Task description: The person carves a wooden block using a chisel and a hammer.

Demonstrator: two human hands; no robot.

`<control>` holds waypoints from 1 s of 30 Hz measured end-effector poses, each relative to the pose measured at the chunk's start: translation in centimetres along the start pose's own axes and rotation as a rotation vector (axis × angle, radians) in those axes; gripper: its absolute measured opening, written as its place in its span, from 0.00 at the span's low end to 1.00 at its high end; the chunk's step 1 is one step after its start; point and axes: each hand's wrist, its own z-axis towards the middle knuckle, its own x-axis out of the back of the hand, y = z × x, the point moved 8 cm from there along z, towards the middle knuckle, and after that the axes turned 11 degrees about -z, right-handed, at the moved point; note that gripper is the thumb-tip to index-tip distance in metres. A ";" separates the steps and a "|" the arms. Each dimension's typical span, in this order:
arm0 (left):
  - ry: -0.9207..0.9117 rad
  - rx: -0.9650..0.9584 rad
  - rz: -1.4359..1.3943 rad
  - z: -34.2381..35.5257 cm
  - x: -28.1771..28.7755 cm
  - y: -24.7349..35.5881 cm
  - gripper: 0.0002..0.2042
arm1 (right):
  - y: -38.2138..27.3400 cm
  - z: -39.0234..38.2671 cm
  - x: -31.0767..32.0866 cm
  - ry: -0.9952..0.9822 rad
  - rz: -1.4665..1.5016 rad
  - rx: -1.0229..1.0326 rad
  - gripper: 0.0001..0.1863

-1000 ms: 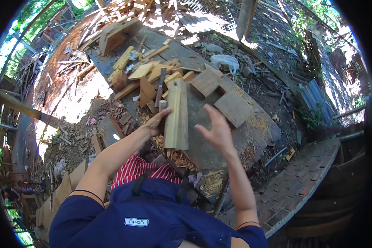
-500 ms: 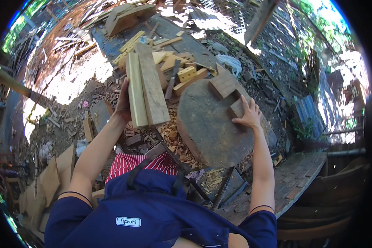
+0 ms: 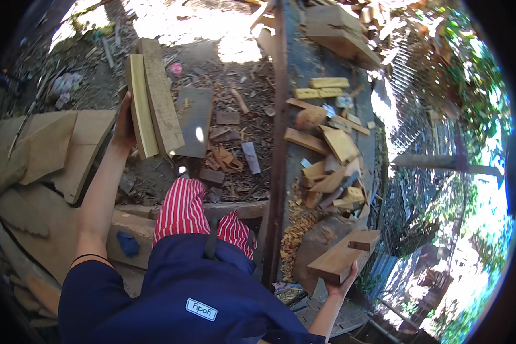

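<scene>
Both our hands now carry wood. Our left hand [image 3: 124, 123] grips the long wooden stock [image 3: 161, 97] along its left side and has swung it away from the pile of offcuts [image 3: 341, 143], so that it hangs over the littered ground [image 3: 229, 86], left of the bench [image 3: 312, 60]. We cannot tell whether its pale and brown lengths are 2 pieces or 1. Our right hand [image 3: 340, 286], which was resting at the notched block [image 3: 341, 258] on the round stump [image 3: 318, 241], now clasps that block from its near side. The block shows tilted in front of the stump; we cannot tell if it is wholly clear of it. As we judge it, neither hand is free to steady the other's load.
</scene>
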 end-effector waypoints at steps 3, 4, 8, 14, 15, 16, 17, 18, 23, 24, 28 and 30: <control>0.081 0.053 -0.095 -0.9 8.1 5.4 0.39 | 1.1 -1.8 -8.0 -0.002 -0.100 -0.039 0.38; 0.137 0.033 -0.095 -1.1 9.7 6.5 0.40 | 1.3 -1.6 -10.8 -0.004 -0.159 -0.065 0.37; 0.266 0.009 -0.204 -2.5 16.0 8.2 0.38 | 1.8 1.4 -22.2 -0.152 -0.337 -0.176 0.36; 0.330 0.016 -0.335 -3.1 19.0 5.1 0.42 | 5.0 7.1 -37.4 -0.379 -0.617 -0.404 0.34; 0.352 0.036 -0.340 -2.9 18.6 4.1 0.44 | 6.0 8.5 -39.1 -0.411 -0.746 -0.412 0.33; 0.377 0.054 -0.346 -2.6 18.6 3.4 0.45 | 7.1 9.8 -41.3 -0.415 -0.757 -0.417 0.33; 0.386 0.045 -0.352 -2.1 19.1 2.9 0.45 | 8.6 10.8 -43.9 -0.483 -0.842 -0.412 0.32; 0.415 0.059 -0.360 -2.0 19.9 2.1 0.45 | 10.4 11.7 -46.2 -0.554 -0.927 -0.410 0.31; 0.411 0.095 -0.391 -0.4 18.7 -0.2 0.44 | 19.5 19.8 -52.5 -0.706 -1.356 -0.304 0.43; 0.396 0.116 -0.403 -0.1 18.4 -0.7 0.45 | 21.1 21.8 -53.0 -0.699 -1.555 -0.233 0.49; 0.398 0.136 -0.411 2.8 16.1 -4.0 0.48 | 26.1 30.7 -55.9 -0.714 -1.999 -0.043 0.58; 0.478 0.133 -0.352 2.2 19.7 -5.5 0.48 | 30.0 30.4 -59.9 -0.793 -2.118 0.106 0.57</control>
